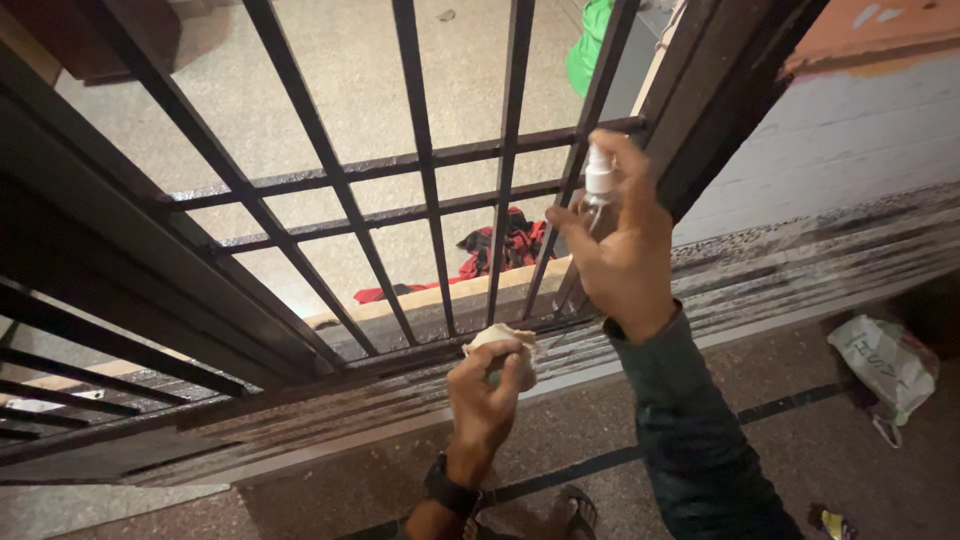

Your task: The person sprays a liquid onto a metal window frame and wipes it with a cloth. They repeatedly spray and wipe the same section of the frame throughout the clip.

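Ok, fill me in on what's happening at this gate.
A person stands at a black metal gate. The right hand holds a small clear spray bottle up by the bars, a finger on its white nozzle. The left hand presses a pale cloth at the gate's lower rail. A white bag lies on the floor to the right.

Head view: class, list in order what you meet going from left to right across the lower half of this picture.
Dark metal gate → left hand holding a pale cloth → right hand holding a small spray bottle → white plastic bag on the floor.
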